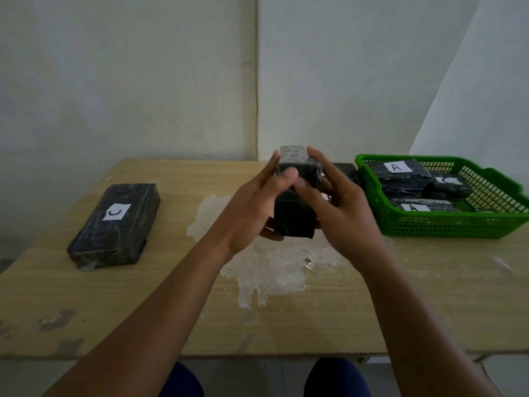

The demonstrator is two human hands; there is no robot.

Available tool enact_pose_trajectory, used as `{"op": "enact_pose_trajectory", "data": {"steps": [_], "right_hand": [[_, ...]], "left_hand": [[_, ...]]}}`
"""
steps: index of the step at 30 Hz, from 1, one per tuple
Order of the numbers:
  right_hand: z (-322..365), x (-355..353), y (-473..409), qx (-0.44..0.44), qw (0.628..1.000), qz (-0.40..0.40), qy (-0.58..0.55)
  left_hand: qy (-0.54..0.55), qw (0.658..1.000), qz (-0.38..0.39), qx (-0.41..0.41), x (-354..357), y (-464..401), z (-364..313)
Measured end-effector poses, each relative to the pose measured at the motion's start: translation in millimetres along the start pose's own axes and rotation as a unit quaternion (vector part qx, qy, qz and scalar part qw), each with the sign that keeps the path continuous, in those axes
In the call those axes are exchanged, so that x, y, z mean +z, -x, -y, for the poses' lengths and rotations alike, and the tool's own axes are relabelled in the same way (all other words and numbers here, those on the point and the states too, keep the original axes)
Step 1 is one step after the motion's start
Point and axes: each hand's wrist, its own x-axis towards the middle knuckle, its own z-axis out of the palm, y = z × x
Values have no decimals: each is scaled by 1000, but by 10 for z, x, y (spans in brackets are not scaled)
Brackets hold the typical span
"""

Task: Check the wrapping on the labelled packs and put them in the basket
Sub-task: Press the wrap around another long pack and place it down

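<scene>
While you hold the black wrapped pack (296,202) raised above the bench (315,316), your left hand (252,207) and right hand (340,207) grip its opposite sides, fingers (317,156) curled round it and thumbs pressed on the near face. Judged from this, the raised grip exposes the wrapping for checking. The green basket (429,224), near your right, already holds labelled packs; pack C (114,224) lies flat, well apart on the left, awaiting inspection.

Bare forearms, no sleeves; dark blue trousers (337,378) on knees.
</scene>
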Motion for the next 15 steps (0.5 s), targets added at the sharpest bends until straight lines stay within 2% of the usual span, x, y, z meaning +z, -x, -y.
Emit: {"op": "enact_pose_trajectory", "data": {"steps": [4,10,15], "right_hand": [[11,-99,-1,-9,999,4,-48],[-16,-98,15,-46,998,-12,-43],[-19,-68,-9,-35,997,-31,-59]], "left_hand": [[-49,996,-18,70,-44,-43,141],[-94,986,-20,137,-26,-65,189],[-89,986,-52,134,6,-71,150]]}}
